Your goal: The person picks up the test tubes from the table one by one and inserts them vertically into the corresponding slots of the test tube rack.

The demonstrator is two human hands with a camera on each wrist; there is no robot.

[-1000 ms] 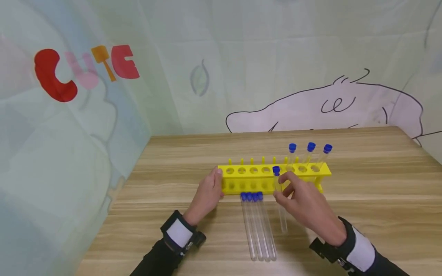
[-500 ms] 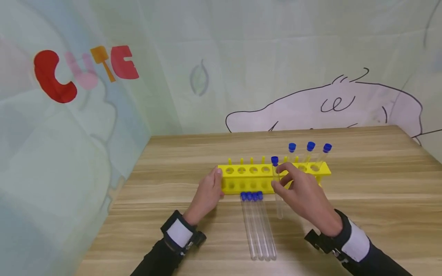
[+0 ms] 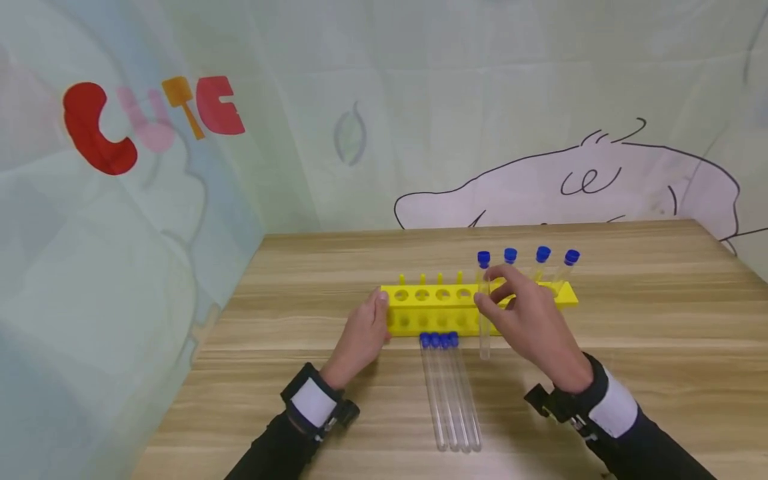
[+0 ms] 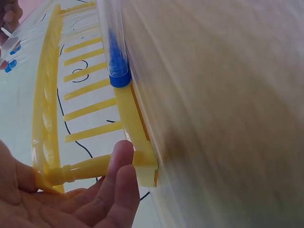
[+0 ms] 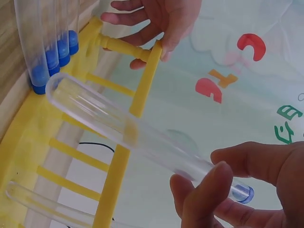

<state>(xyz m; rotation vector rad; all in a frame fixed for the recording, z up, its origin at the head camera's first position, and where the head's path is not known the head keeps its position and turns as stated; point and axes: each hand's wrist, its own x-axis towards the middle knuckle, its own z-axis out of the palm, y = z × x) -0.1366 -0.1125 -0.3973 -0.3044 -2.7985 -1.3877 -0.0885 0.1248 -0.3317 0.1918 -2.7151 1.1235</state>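
Note:
A yellow test tube rack stands on the table with its left end gripped by my left hand. In the left wrist view, the fingers lie along the rack's end post. My right hand pinches a clear, blue-capped test tube between thumb and fingers. That tube is nearly upright in front of the rack, its rounded end below the top plate and outside the holes. In the right wrist view, the held test tube slants across the rack, its cap beyond the fingertips.
Several capped tubes lie side by side on the wooden table, their blue caps against the rack's front. Three tubes stand in the rack's right holes, one with its blue cap leaning slightly. A printed cloth wall rises behind the table.
My right hand has lifted the test tube, bringing its cap from in front of the rack to above the top plate. The left hand and the rack have stayed in place.

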